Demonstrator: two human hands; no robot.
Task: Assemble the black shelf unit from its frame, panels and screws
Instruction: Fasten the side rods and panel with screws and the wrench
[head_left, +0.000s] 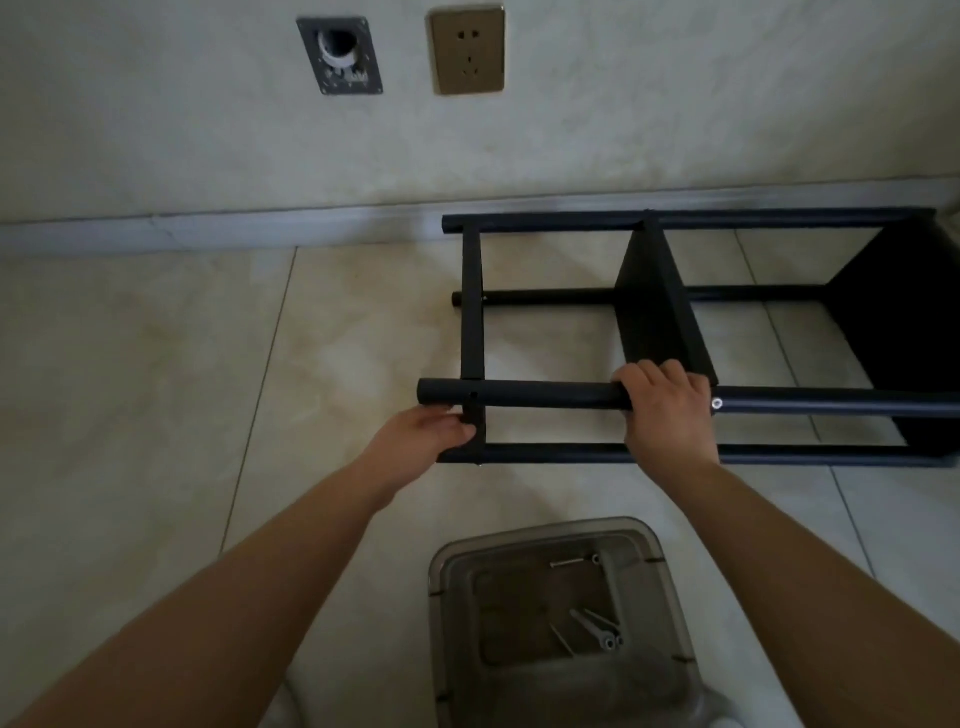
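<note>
I see the black shelf unit (675, 332) lying on its side on the pale tiled floor (156, 364), filling the centre and right of the frame, its long tubes running left to right and its far side close to the wall's skirting. My right hand (667, 410) is wrapped over the upper near tube (545, 400), fingers curled round it just in front of the middle panel (654, 306), which stands upright between the tubes. A silver screw head (717, 403) shows on that tube right beside my knuckles. My left hand (434, 434) is at the left end of the frame, thumb and fingers closed on the short black end panel (472, 312) where it meets the near tubes; whether it also pinches a screw there I cannot tell. A large dark end panel (904, 322) closes the unit at the right edge of the frame. At bottom centre sits a clear plastic tray (452, 571) with a few loose screws (597, 629) lying in it. On the wall (156, 130) in the upper part of the frame are a brass-coloured socket (467, 49) and, left of it, a grey plate with a round hole (340, 54).
</note>
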